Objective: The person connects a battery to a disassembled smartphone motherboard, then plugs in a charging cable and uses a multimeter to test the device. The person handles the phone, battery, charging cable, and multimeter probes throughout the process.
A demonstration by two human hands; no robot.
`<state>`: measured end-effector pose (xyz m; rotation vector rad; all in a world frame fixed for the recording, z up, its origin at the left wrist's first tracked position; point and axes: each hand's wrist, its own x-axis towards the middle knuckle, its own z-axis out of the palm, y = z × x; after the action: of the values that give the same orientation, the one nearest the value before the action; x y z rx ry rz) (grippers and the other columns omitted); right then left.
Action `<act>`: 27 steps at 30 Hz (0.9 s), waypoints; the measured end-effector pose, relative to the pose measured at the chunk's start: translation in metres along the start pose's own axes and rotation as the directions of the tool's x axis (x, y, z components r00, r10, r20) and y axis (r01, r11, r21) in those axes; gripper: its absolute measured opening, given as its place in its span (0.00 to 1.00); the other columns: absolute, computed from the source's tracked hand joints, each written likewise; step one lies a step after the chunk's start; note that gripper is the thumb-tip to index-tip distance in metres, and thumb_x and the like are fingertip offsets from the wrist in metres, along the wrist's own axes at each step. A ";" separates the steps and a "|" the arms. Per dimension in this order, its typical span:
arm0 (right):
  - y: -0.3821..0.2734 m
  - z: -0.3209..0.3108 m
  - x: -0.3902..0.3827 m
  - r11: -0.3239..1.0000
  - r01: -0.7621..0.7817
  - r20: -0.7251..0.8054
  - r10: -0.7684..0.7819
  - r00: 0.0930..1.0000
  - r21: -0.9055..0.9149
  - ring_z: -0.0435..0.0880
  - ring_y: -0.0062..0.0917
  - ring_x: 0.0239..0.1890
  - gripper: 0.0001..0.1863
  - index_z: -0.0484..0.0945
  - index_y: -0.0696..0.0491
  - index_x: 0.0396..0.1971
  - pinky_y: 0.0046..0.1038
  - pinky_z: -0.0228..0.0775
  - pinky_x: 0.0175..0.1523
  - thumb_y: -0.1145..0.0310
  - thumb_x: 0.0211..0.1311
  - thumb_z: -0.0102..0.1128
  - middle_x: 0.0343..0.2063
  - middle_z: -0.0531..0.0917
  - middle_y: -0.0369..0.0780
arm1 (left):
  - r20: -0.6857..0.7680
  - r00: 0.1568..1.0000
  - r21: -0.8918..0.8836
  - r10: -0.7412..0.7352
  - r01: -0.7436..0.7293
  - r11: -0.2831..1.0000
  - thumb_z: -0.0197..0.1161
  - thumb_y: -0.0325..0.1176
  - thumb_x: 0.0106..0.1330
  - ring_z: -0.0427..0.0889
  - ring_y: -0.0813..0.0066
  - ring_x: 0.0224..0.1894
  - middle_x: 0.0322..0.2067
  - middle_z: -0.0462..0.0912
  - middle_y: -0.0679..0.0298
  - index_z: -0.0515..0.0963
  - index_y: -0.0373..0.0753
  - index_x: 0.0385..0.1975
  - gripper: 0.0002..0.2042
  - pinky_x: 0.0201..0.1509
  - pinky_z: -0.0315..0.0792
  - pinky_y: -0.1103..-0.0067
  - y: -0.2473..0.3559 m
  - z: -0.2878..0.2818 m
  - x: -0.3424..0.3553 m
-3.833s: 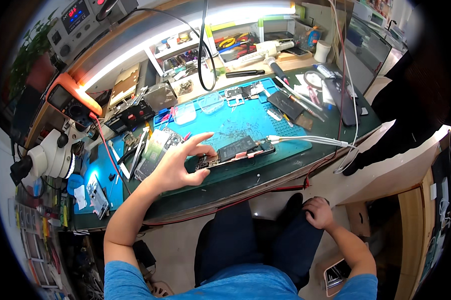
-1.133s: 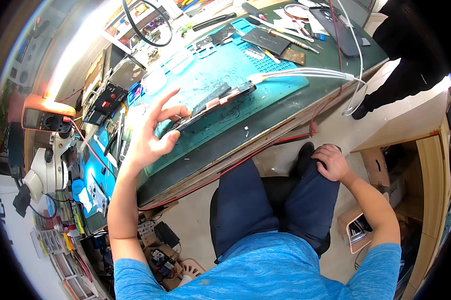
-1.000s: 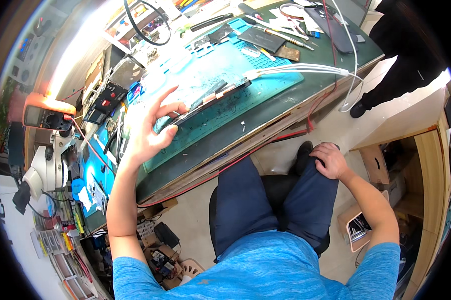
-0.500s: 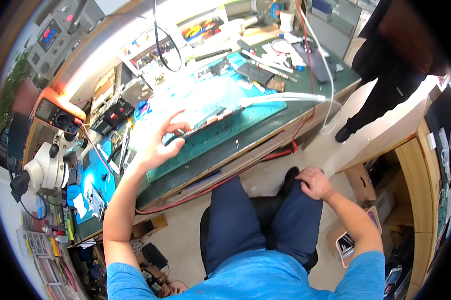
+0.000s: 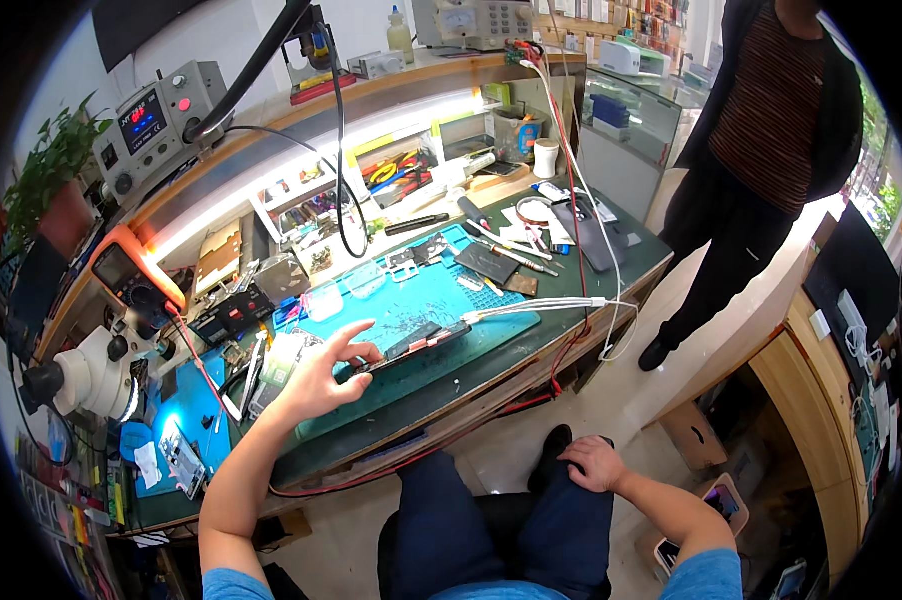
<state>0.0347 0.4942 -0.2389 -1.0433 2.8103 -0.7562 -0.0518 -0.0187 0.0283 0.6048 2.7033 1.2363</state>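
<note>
Head view: my left hand (image 5: pixel 319 384) pinched an opened phone (image 5: pixel 417 342) between its fingers (image 5: pixel 363 352); my right hand (image 5: pixel 593 464) lay loosely on my knee (image 5: pixel 585 502). A shelf compartment (image 5: pixel 438 142) held yellow-handled tools (image 5: pixel 383 173).

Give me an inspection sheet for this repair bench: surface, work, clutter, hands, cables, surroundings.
Surface: green bench, blue mat on top.
Job's things: opened phone, left end in hand.
Clutter: pen-shaped tool, dark slab and clear boxes toward the mat's far side.
Hands: left hand pinches the phone; right hand rests on the right knee.
Cables: white cables reach the phone's right end, connection unclear; red cable along the bench front.
Surroundings: orange multimeter and white microscope at left; another person stands at right.
</note>
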 end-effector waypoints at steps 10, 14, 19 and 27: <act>0.001 -0.001 -0.006 1.000 -0.014 -0.007 0.014 1.000 0.001 0.84 0.38 0.56 0.17 0.88 0.49 0.46 0.41 0.72 0.64 0.62 0.58 0.63 0.46 0.88 0.41 | -0.005 0.998 0.044 0.059 -0.059 0.997 0.65 0.34 0.62 0.84 0.68 0.56 0.50 0.89 0.62 0.62 0.38 0.77 0.40 0.74 0.66 0.67 0.000 0.000 -0.001; 0.004 -0.005 0.001 1.000 -0.006 -0.022 0.006 1.000 0.016 0.84 0.39 0.55 0.17 0.88 0.51 0.44 0.41 0.72 0.64 0.63 0.55 0.63 0.45 0.88 0.41 | -0.002 1.000 -0.016 0.018 -0.018 1.000 0.66 0.35 0.64 0.83 0.70 0.55 0.50 0.88 0.63 0.62 0.38 0.77 0.39 0.70 0.70 0.69 -0.001 0.001 0.003; -0.001 -0.003 0.001 1.000 0.020 -0.059 -0.019 0.998 0.020 0.85 0.40 0.53 0.17 0.88 0.52 0.43 0.42 0.73 0.63 0.65 0.53 0.64 0.44 0.88 0.42 | -0.008 0.999 -0.009 0.036 -0.036 0.999 0.65 0.37 0.64 0.82 0.73 0.54 0.51 0.88 0.62 0.62 0.38 0.78 0.39 0.68 0.72 0.71 -0.003 -0.001 0.001; -0.002 -0.008 0.007 1.000 0.018 -0.027 -0.018 0.999 0.022 0.84 0.41 0.55 0.17 0.87 0.53 0.44 0.43 0.71 0.67 0.66 0.54 0.63 0.45 0.88 0.43 | -0.020 1.000 -0.090 -0.004 0.002 0.996 0.64 0.36 0.65 0.82 0.75 0.51 0.51 0.88 0.64 0.63 0.39 0.78 0.38 0.66 0.73 0.72 0.003 0.002 0.000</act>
<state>0.0292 0.4920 -0.2304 -1.0645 2.8119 -0.8068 -0.0506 -0.0152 0.0292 0.5800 2.6461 1.3618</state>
